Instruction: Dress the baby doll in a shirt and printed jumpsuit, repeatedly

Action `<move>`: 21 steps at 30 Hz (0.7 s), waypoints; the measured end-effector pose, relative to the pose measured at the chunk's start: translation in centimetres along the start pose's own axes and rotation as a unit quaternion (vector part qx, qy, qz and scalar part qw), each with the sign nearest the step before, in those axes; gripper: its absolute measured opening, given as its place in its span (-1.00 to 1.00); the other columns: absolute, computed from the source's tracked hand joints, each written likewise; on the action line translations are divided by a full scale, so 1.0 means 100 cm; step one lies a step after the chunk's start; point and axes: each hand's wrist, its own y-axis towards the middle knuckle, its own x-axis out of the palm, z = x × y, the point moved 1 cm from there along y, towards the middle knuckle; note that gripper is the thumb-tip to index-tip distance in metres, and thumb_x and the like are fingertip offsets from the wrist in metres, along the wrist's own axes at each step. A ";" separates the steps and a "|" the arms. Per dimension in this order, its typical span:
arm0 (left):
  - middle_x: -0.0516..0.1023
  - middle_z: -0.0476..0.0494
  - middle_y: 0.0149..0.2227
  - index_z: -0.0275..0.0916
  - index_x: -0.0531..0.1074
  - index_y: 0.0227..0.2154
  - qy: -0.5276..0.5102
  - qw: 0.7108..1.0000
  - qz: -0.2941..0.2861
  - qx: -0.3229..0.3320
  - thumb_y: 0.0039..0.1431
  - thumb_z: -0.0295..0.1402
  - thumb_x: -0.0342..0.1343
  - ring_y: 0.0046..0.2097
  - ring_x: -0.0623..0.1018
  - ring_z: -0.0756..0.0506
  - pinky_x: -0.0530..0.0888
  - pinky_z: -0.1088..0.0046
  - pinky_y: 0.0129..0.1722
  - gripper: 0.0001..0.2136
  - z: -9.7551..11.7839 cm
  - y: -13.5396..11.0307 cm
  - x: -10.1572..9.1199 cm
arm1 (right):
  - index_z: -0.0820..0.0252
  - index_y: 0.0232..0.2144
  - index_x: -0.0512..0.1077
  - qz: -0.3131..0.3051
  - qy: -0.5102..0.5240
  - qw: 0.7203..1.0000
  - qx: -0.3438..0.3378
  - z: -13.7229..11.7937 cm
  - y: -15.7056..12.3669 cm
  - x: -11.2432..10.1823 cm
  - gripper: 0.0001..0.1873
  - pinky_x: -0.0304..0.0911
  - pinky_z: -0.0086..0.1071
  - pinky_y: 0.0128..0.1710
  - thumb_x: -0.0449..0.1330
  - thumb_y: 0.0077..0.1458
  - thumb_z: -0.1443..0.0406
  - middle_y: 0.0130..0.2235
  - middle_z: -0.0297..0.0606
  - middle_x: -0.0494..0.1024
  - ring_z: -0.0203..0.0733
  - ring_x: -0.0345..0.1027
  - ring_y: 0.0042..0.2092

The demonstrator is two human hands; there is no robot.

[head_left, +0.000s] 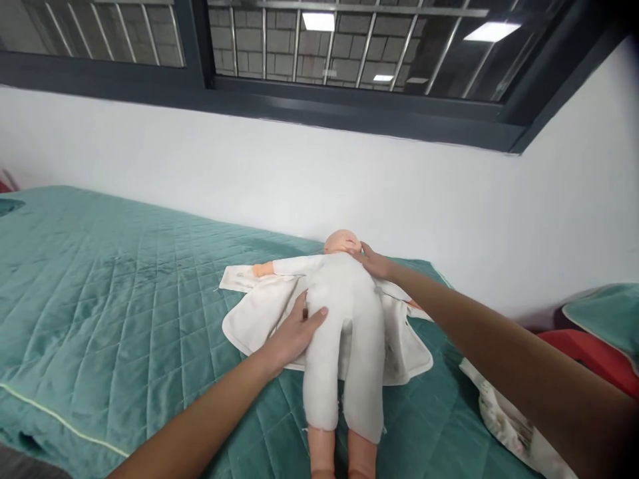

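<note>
A baby doll (344,319) in a white one-piece suit lies on its back on a spread-open white garment (254,313), head toward the wall. My left hand (294,332) rests flat against the doll's hip and side, fingers stretched out. My right hand (372,261) reaches across to the doll's neck and shoulder, its fingers lying against the collar by the head (341,241). The doll's bare legs stick out toward me at the bottom edge.
The doll lies on a bed with a green quilted cover (100,279) against a white wall under a barred window. At the right, a patterned white cloth (504,412) hangs off the bed, beside a red object (589,359) and a green cushion (609,313).
</note>
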 end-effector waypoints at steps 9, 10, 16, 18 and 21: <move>0.47 -0.25 -0.03 -0.21 0.45 -0.07 0.505 0.829 0.194 0.140 0.18 -0.25 0.11 0.06 0.43 -0.26 0.41 0.22 -0.04 -0.72 -0.009 0.059 -0.044 | 0.15 0.01 0.33 0.009 -0.297 0.910 -0.289 -0.086 -0.031 0.019 -0.66 0.23 -0.21 -0.03 -0.04 0.30 0.15 0.06 -0.07 0.43 -0.02 0.31 0.07; 0.45 -0.26 -0.03 -0.21 0.45 -0.07 0.529 0.814 0.200 0.132 0.19 -0.24 0.10 0.05 0.42 -0.27 0.41 0.21 -0.05 -0.72 -0.013 0.064 -0.045 | 0.17 0.04 0.30 -0.011 -0.306 0.899 -0.314 -0.098 -0.030 0.034 -0.65 0.22 -0.20 -0.01 0.00 0.28 0.16 0.07 -0.06 0.41 -0.02 0.29 0.07; 0.43 -0.22 -0.12 -0.18 0.49 -0.13 0.537 0.799 0.231 0.140 0.23 -0.35 0.01 -0.01 0.42 -0.22 0.39 0.26 -0.08 -0.79 -0.029 0.074 -0.050 | 0.25 -0.03 0.34 -0.096 -0.332 0.897 -0.275 -0.134 0.004 0.111 -0.62 0.21 -0.08 -0.01 0.15 0.15 0.17 0.05 0.03 0.43 0.13 0.30 0.07; 0.42 -0.22 -0.15 -0.19 0.51 -0.17 0.508 0.814 0.241 0.146 0.22 -0.38 0.01 -0.05 0.44 -0.20 0.39 0.28 -0.08 -0.79 -0.031 0.075 -0.054 | 0.24 -0.07 0.36 -0.108 -0.331 0.902 -0.256 -0.134 0.011 0.116 -0.63 0.25 -0.11 -0.07 0.18 0.13 0.15 -0.01 0.03 0.48 0.13 0.37 0.00; 0.44 -0.21 -0.21 -0.22 0.53 -0.26 0.427 0.847 0.274 0.160 0.22 -0.40 0.01 -0.12 0.47 -0.16 0.40 0.32 -0.10 -0.82 -0.032 0.077 -0.060 | 0.19 -0.07 0.35 -0.108 -0.317 0.907 -0.255 -0.129 0.010 0.105 -0.64 0.25 -0.20 -0.14 0.16 0.15 0.12 -0.01 -0.02 0.51 0.07 0.40 -0.03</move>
